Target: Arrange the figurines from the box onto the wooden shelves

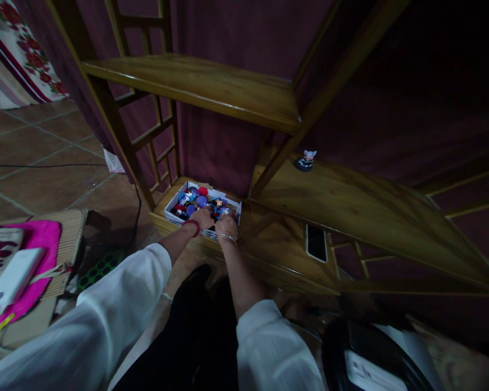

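Note:
A shallow white cardboard box [172, 219] sits on the low wooden shelf, filled with several small figurines with blue, purple, red and dark parts. My left hand [204, 217], a red bead bracelet at its wrist, reaches over the front edge into the box with its fingers curled down among the figurines. Close beside it, at the box's right end, my right hand [227, 225] wears a silver bangle and is closed, fingers bent downward. Whatever lies between the fingers of either hand is too small and hidden to name. A small figurine [219, 203] shows just above the hands.
A phone [317, 243] lies on the low shelf [273, 233] to the right. One figurine [306, 161] stands on the raised shelf [346, 190]. Another shelf board [195, 84] overhangs the box. At left, a white power bank [14, 277] rests on a pink item [51, 239].

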Tool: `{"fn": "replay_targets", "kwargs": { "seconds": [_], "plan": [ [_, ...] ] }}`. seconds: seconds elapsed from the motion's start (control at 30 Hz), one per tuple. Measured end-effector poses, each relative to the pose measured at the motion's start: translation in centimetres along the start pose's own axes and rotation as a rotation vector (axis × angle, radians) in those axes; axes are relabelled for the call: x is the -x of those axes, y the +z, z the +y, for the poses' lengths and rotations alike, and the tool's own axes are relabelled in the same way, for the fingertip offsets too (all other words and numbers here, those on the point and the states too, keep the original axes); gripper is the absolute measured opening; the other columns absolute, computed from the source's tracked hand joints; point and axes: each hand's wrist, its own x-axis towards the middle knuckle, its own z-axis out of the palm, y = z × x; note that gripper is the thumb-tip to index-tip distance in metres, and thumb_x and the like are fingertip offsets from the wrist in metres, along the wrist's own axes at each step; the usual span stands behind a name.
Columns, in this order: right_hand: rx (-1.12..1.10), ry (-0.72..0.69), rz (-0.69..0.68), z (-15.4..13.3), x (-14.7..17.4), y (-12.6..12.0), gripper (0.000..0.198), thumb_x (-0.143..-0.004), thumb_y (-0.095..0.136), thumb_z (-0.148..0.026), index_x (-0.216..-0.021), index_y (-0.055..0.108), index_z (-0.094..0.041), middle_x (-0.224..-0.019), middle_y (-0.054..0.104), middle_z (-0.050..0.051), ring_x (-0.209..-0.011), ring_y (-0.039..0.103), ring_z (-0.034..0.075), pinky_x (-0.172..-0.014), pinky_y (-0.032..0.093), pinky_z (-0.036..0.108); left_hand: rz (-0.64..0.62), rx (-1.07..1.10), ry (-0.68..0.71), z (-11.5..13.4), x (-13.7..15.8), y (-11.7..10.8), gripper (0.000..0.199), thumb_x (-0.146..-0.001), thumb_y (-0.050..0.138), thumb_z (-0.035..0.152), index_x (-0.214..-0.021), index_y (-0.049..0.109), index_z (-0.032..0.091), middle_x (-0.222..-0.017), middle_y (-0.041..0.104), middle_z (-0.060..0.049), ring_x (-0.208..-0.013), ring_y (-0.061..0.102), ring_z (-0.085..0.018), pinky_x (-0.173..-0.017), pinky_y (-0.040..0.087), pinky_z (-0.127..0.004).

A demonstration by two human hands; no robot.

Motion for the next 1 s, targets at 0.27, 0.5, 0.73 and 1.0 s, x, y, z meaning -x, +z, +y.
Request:
{"fn": "replay_targets", "kwargs": {
  "seconds": [0.27,0.5,0.73,1.0],
  "plan": [
    [0.019,0.006,0.068,-0.1,0.1,0.2,0.027,-0.088,0.03,-0.028,-0.109,0.044,-0.017,-0.111,0.053,0.014,-0.087,0.06,0.02,-0.072,0.044,0.03,-0.028,0.043,0.03,0.1,0.3,-0.1,0.034,-0.072,0.046,0.013,-0.105,0.055,0.009,-0.138,0.032,-0.014,-0.11,0.048,-0.023,-0.093,0.036,-0.03],
    [0.034,0.014,0.04,-0.2,0.1,0.2,0.027,-0.087,0.035,-0.025,-0.108,0.048,-0.014,-0.1,0.061,0.013,-0.091,0.06,0.02,-0.073,0.044,0.027,-0.015,0.057,0.041,-0.2,-0.1,0.1,0.037,-0.068,0.045,0.007,-0.104,0.056,0.011,-0.127,0.047,-0.012,-0.121,0.038,-0.019,-0.099,0.032,-0.027],
    [0.045,0.033,0.022,-0.2,0.1,-0.1,0.026,-0.086,0.036,-0.021,-0.106,0.05,-0.013,-0.096,0.064,0.013,-0.088,0.062,0.02,-0.071,0.045,0.027,0.092,0.089,-0.042,-0.2,-0.7,0.4,0.031,-0.068,0.046,0.011,-0.096,0.06,0.014,-0.116,0.055,-0.01,-0.123,0.035,-0.019,-0.097,0.033,-0.025],
    [0.035,0.032,0.022,-0.5,0.2,-0.4,0.028,-0.086,0.035,-0.024,-0.104,0.052,-0.011,-0.093,0.065,0.015,-0.089,0.062,0.021,-0.073,0.045,0.028,0.508,0.071,-0.351,0.7,1.0,-0.2,0.034,-0.069,0.049,0.022,-0.101,0.057,0.014,-0.126,0.04,-0.013,-0.112,0.044,-0.024,-0.093,0.036,-0.032]
  ]
}}
